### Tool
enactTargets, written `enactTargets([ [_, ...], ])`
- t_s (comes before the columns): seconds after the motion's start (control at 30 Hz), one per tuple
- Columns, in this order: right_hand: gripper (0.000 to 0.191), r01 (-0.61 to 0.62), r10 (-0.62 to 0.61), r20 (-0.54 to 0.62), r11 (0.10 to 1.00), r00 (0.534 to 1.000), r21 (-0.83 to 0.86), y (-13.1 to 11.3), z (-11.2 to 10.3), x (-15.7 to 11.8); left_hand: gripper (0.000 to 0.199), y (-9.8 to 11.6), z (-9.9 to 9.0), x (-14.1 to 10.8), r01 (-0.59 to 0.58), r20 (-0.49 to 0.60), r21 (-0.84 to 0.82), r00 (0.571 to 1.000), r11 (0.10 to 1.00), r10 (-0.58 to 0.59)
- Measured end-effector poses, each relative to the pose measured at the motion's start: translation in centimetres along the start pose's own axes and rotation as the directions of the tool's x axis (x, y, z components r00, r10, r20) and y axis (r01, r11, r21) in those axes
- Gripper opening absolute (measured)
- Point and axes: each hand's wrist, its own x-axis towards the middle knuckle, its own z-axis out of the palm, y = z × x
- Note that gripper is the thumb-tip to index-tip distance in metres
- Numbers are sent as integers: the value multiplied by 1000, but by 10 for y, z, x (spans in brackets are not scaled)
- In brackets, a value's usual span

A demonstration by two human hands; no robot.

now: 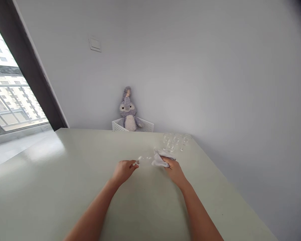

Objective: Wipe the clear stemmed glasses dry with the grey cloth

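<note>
A clear glass (145, 160) lies on its side in the air or on the table, between my two hands; its lower edge is hard to make out. My left hand (124, 170) pinches its narrow left end between thumb and fingers. On the right, my right hand (173, 169) is closed around a crumpled white cloth (160, 158), which meets the glass's right end. Behind the cloth, several clear glasses (177, 139) are grouped near the table's back right corner.
The pale green table (65, 187) spans the view. Past its back edge, a grey plush toy (129, 117) sits in a white perforated basket (147, 126). A plain wall borders the right side, and a dark-framed window is at left.
</note>
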Motion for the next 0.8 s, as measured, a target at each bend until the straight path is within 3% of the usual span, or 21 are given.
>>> enactTargets([
  [0.07, 44, 98, -107, -80, 988, 991, -119, -2, 1, -1, 28, -4, -4, 1, 71, -35, 32, 997, 997, -69],
  [0.17, 46, 289, -287, 50, 913, 956, -288, -18, 10, -5, 26, -4, -6, 2, 103, -33, 75, 994, 992, -101],
  [0.23, 47, 373, -330, 181, 863, 927, -340, -31, 21, -9, 23, 0, -2, 0, 35, -17, 131, 999, 991, -33],
  [0.3, 46, 399, -333, 235, 846, 913, -353, -39, 34, -11, 21, 8, 6, -2, -95, -3, 215, 995, 972, 97],
  [0.43, 33, 261, -241, 101, 920, 965, -294, -34, 44, -10, 22, 24, 22, -10, -387, 5, 296, 915, 873, 404],
  [0.5, 28, 94, -94, 6, 984, 996, -149, -25, 39, -7, 21, 28, 25, -13, -476, -25, 285, 864, 832, 502],
  [0.57, 30, -124, 128, -27, 985, 991, 122, -15, 32, -3, 21, 30, 26, -15, -507, -72, 254, 839, 823, 539],
  [0.6, 33, -234, 250, -19, 928, 968, 290, -10, 30, -1, 23, 29, 26, -15, -501, -100, 231, 841, 834, 532],
  [0.67, 37, -378, 471, 10, 695, 882, 611, -4, 32, 2, 29, 28, 27, -13, -452, -163, 166, 864, 876, 476],
  [0.73, 35, -359, 612, 24, 432, 791, 827, -4, 40, 4, 34, 26, 30, -12, -372, -228, 94, 895, 923, 384],
  [0.8, 32, -273, 645, 35, 274, 763, 922, -12, 54, 3, 38, 25, 34, -11, -285, -282, 51, 915, 957, 288],
])
